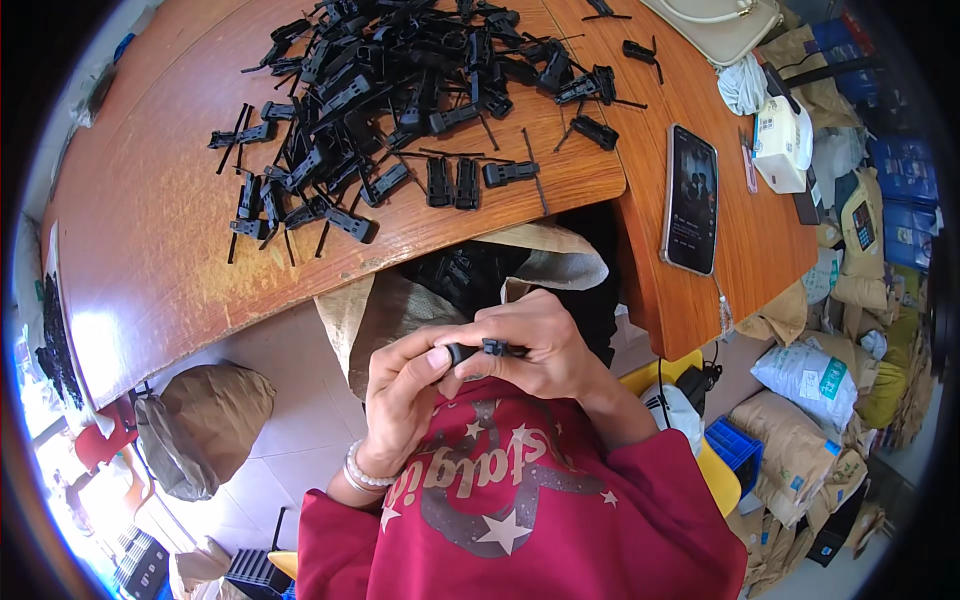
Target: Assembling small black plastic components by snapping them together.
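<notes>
Close in front of my chest, both hands meet over small black plastic pieces. Between the thumb and fingers of my left hand (405,372) sits a rounded black plastic piece (459,353). My right hand (540,340) is closed on a black plastic clip (496,347), largely covered by its fingers. Whether the two pieces are joined, I cannot tell. Beyond the hands, a heap of black plastic clips (350,95) with thin straps lies on the wooden table (150,220). Under the table's edge stands an open woven sack (565,262) with black parts inside.
A phone (690,200) with its screen lit lies at the table's right, near a white box-shaped device (782,145) and a cream handbag (715,12). Brown paper parcels (790,450) crowd the right side. On the left floor stands a brown bag (205,425).
</notes>
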Action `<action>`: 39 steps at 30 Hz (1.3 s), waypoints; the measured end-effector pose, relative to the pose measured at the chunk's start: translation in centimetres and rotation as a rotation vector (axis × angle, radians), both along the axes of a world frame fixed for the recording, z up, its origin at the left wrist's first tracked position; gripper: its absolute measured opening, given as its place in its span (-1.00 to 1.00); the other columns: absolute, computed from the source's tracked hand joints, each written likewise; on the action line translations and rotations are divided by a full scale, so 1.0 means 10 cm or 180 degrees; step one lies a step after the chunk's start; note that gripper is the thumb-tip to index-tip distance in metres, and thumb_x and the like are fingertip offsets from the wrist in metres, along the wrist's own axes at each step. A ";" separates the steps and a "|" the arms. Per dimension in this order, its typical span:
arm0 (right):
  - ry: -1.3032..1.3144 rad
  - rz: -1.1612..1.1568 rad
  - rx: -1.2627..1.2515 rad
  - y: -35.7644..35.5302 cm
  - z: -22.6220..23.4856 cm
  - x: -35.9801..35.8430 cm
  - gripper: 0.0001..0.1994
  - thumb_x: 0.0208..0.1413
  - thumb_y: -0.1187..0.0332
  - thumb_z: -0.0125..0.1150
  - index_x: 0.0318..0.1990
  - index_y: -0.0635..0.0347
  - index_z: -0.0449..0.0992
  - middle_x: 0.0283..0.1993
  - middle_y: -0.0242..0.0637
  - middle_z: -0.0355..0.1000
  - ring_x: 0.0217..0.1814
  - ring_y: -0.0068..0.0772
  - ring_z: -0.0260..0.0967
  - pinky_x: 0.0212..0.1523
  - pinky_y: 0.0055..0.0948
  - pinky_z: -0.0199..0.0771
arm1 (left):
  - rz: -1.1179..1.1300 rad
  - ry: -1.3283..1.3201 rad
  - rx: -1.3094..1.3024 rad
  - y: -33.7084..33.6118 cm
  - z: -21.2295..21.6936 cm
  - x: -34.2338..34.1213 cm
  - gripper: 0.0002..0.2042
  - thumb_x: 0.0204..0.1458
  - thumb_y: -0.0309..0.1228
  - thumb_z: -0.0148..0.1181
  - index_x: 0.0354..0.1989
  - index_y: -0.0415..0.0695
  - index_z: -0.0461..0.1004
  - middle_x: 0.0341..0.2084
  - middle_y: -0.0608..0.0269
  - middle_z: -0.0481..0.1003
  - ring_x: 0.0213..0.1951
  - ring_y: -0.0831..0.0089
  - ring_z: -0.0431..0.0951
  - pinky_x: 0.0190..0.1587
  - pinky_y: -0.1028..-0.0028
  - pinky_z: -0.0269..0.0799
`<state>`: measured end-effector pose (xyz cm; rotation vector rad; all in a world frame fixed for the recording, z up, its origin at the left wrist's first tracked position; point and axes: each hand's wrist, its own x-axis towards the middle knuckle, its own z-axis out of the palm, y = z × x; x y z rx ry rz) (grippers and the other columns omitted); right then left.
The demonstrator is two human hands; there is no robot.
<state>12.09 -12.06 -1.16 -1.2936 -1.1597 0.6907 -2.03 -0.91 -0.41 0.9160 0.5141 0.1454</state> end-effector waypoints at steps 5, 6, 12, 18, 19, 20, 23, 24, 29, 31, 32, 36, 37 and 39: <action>0.0108 -0.0017 -0.0016 0.00 0.00 -0.01 -0.78 -0.03 0.45 0.26 -0.18 0.27 0.52 -0.50 -0.21 0.44 -0.52 -0.29 0.44 -0.54 -0.48 0.32 | -0.0422 -0.0104 -0.0764 0.12 -0.03 -0.02 -0.63 0.02 -0.36 0.06 -0.13 -0.49 0.40 -0.39 0.09 0.49 -0.44 0.52 0.40 -0.28 0.63 0.29; 0.0204 -0.0034 -0.0047 -0.01 0.00 -0.01 -0.78 -0.03 0.45 0.26 -0.18 0.27 0.52 -0.51 -0.22 0.45 -0.52 -0.30 0.44 -0.54 -0.48 0.32 | -0.0459 0.0111 -0.0299 0.13 -0.07 -0.03 -0.62 0.07 -0.39 0.03 -0.02 -0.45 0.35 -0.27 0.07 0.48 -0.25 0.47 0.45 -0.11 0.59 0.32; 0.0357 -0.1040 -0.0943 0.00 -0.06 -0.04 -0.82 0.04 0.37 0.24 -0.37 0.35 0.49 -0.60 -0.26 0.43 -0.56 -0.58 0.37 -0.52 -0.57 0.30 | -0.1175 -0.0270 0.3707 0.15 0.16 0.10 -0.47 -0.04 -0.65 0.11 0.16 -0.40 0.13 -0.12 -0.11 0.40 -0.25 0.08 0.52 -0.10 0.33 0.44; 0.1350 -0.0874 -0.1642 -0.01 0.00 -0.03 -0.66 0.09 0.25 0.19 -0.53 0.38 0.40 -0.70 -0.30 0.18 -0.57 -0.70 0.02 -0.60 -0.46 0.12 | -0.0931 -0.0754 0.6080 0.13 -0.05 0.10 -0.57 -0.06 -0.43 0.24 -0.11 -0.55 0.33 -0.34 -0.07 0.45 -0.36 0.23 0.52 -0.26 0.40 0.51; 0.1246 -0.0816 -0.1649 0.00 0.01 -0.04 -0.66 0.09 0.24 0.19 -0.54 0.39 0.39 -0.71 -0.28 0.19 -0.60 -0.65 0.05 -0.59 -0.43 0.13 | -0.0664 -0.0833 0.6198 0.14 -0.05 0.14 -0.63 -0.06 -0.43 0.24 -0.18 -0.52 0.38 -0.45 0.05 0.45 -0.44 0.30 0.49 -0.37 0.43 0.49; 0.1141 -0.0759 -0.1656 0.01 0.02 -0.06 -0.65 0.09 0.23 0.19 -0.54 0.39 0.38 -0.71 -0.25 0.20 -0.63 -0.60 0.08 -0.58 -0.41 0.14 | -0.0665 -0.0825 0.6200 0.15 -0.06 0.14 -0.63 -0.06 -0.43 0.24 -0.18 -0.52 0.38 -0.45 0.05 0.45 -0.44 0.30 0.49 -0.37 0.43 0.49; 0.0571 -0.0812 -0.1519 0.00 -0.01 -0.10 -0.66 0.07 0.24 0.20 -0.51 0.41 0.38 -0.67 -0.18 0.24 -0.64 -0.34 0.15 -0.52 -0.38 0.21 | -0.0668 -0.0712 0.5919 0.17 -0.08 0.13 -0.66 -0.06 -0.46 0.24 -0.17 -0.47 0.38 -0.47 0.05 0.44 -0.52 0.29 0.46 -0.46 0.43 0.43; 0.0577 -0.0729 -0.1644 0.00 -0.01 -0.10 -0.68 0.06 0.26 0.20 -0.48 0.41 0.38 -0.64 -0.17 0.26 -0.63 -0.26 0.16 -0.49 -0.37 0.23 | -0.0874 -0.0465 0.5436 0.19 -0.04 0.13 -0.67 -0.07 -0.48 0.23 -0.17 -0.45 0.38 -0.47 0.03 0.44 -0.54 0.28 0.45 -0.48 0.43 0.41; 0.1174 -0.0853 -0.1325 -0.08 0.19 -0.19 -0.84 0.18 0.40 0.03 -0.25 0.37 0.37 -0.50 -0.26 0.30 -0.59 -0.43 0.22 -0.49 -0.42 0.25 | -0.0629 -0.0083 0.2952 0.21 -0.10 0.09 -0.69 -0.02 -0.59 0.16 -0.07 -0.33 0.34 -0.36 -0.04 0.46 -0.40 0.05 0.52 -0.34 0.37 0.44; 0.1990 -0.0385 -0.1821 -0.16 0.31 -0.13 -0.80 0.22 0.38 -0.01 -0.17 0.37 0.38 -0.46 -0.30 0.35 -0.50 -0.56 0.28 -0.47 -0.50 0.30 | -0.0518 -0.0198 0.2557 0.20 -0.07 0.12 -0.69 -0.02 -0.60 0.14 -0.06 -0.34 0.34 -0.36 -0.05 0.46 -0.38 0.07 0.51 -0.31 0.39 0.42; 0.1997 -0.0357 -0.1820 -0.16 0.29 -0.14 -0.80 0.22 0.38 -0.01 -0.17 0.37 0.38 -0.46 -0.30 0.35 -0.50 -0.56 0.28 -0.47 -0.50 0.30 | -0.0623 -0.0011 0.2104 0.18 0.01 0.12 -0.69 -0.03 -0.62 0.13 -0.06 -0.35 0.33 -0.36 -0.05 0.46 -0.37 0.07 0.50 -0.29 0.38 0.42; 0.0957 -0.0423 -0.1184 -0.16 0.23 -0.18 -0.80 0.19 0.34 0.03 -0.18 0.32 0.42 -0.55 -0.41 0.34 -0.68 -0.74 0.15 -0.67 -0.69 0.09 | -0.0645 -0.0373 0.2638 0.19 -0.02 0.13 -0.68 -0.05 -0.62 0.14 -0.07 -0.35 0.34 -0.39 -0.06 0.44 -0.42 0.08 0.48 -0.35 0.38 0.41; 0.0895 -0.0429 -0.1165 -0.16 0.23 -0.18 -0.80 0.18 0.35 0.04 -0.19 0.33 0.43 -0.58 -0.42 0.33 -0.69 -0.74 0.15 -0.67 -0.69 0.08 | -0.0637 -0.0363 0.2643 0.19 -0.01 0.12 -0.68 -0.05 -0.62 0.14 -0.07 -0.35 0.34 -0.39 -0.06 0.44 -0.42 0.08 0.48 -0.35 0.38 0.41; 0.0833 -0.0425 -0.1143 -0.17 0.23 -0.18 -0.81 0.17 0.36 0.06 -0.21 0.33 0.43 -0.61 -0.43 0.32 -0.69 -0.73 0.15 -0.67 -0.68 0.08 | -0.0616 -0.0462 0.2971 0.20 0.01 0.11 -0.67 -0.06 -0.62 0.14 -0.07 -0.36 0.34 -0.42 -0.05 0.43 -0.46 0.08 0.47 -0.41 0.37 0.39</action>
